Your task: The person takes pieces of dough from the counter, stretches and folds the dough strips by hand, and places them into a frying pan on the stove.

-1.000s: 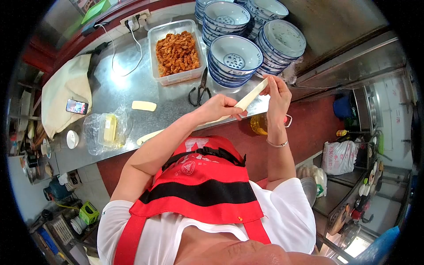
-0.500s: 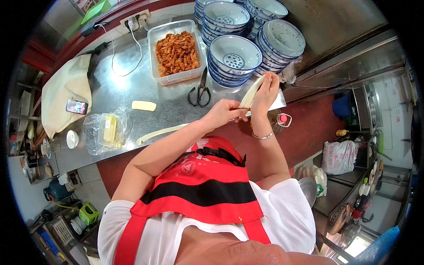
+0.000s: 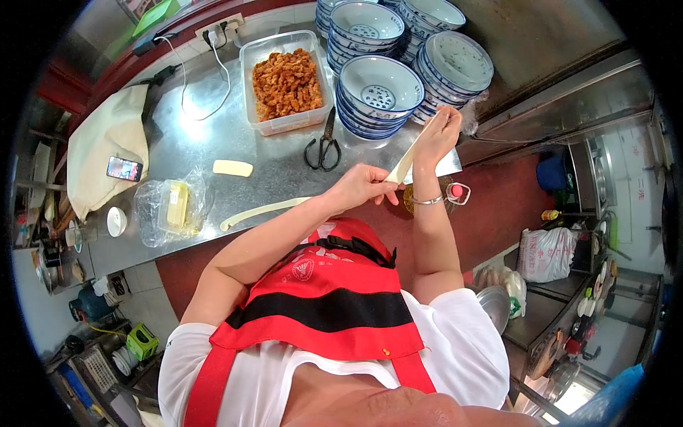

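A pale strip of dough (image 3: 404,165) stretches between my two hands at the table's right front edge. My left hand (image 3: 361,188) pinches its lower end, with some fingers sticking out. Higher and to the right, my right hand (image 3: 437,139) is closed on the upper end, close to the front stack of blue-and-white bowls (image 3: 380,92). A long flat dough strip (image 3: 260,213) lies along the table's front edge and passes behind my left forearm; whether it joins the held piece is hidden. A short dough piece (image 3: 233,168) rests on the metal table.
Black scissors (image 3: 324,149) lie beside a plastic tub (image 3: 284,124) of browned food pieces. Further left are a plastic-wrapped yellow block (image 3: 176,206), a small white bowl (image 3: 117,221), and a phone (image 3: 124,169) on a cloth (image 3: 99,153). A red-capped bottle (image 3: 456,191) stands below my right wrist.
My right hand has moved up and slightly right, away from my left hand. The dough between them is drawn out longer and straighter.
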Demonstrator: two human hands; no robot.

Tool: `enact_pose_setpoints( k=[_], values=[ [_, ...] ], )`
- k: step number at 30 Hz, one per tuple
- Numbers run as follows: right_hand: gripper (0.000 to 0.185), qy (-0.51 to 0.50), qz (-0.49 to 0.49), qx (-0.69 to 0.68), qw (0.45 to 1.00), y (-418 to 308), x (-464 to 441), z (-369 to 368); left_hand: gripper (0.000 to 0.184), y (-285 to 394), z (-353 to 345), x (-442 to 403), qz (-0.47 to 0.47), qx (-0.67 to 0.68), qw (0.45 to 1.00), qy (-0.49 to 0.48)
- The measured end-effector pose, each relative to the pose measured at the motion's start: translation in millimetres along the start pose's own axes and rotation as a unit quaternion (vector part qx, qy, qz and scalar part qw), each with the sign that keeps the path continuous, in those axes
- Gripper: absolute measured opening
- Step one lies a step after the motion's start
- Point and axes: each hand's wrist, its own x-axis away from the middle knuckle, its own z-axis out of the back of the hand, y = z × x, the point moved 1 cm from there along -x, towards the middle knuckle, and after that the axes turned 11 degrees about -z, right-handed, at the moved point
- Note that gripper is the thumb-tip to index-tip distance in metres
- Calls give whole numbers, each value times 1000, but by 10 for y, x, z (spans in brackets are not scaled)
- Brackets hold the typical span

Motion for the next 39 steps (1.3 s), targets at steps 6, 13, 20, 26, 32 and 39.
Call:
enact_pose_setpoints(
  k=[6, 13, 20, 26, 32, 39],
  values=[
    [23, 38, 5, -15, 999, 169, -145, 3, 24, -47, -2, -3, 12, 13, 1000, 3],
    [22, 17, -47, 13, 999, 247, -193, 77, 26, -322, 46, -62, 16, 31, 999, -11],
    [24, -91, -210, 71, 971, 2004, -801, 477, 43, -866, 460, 247, -55, -215, 972, 76],
    [33, -133, -348, 50, 927, 3440, -1240, 1165, 33, -1844, 1216, 1363, 21, -236, 931, 276],
    [43, -166, -534, -56, 827, 2952, -1141, 1467, 31, -1801, 1517, 2538, 112, -445, 764, 453],
    [24, -114, -481, 141, 858, 3119, -1124, 1135, 38, -2060, 1678, 3012, 180, -504, 646, 544]
  ],
)
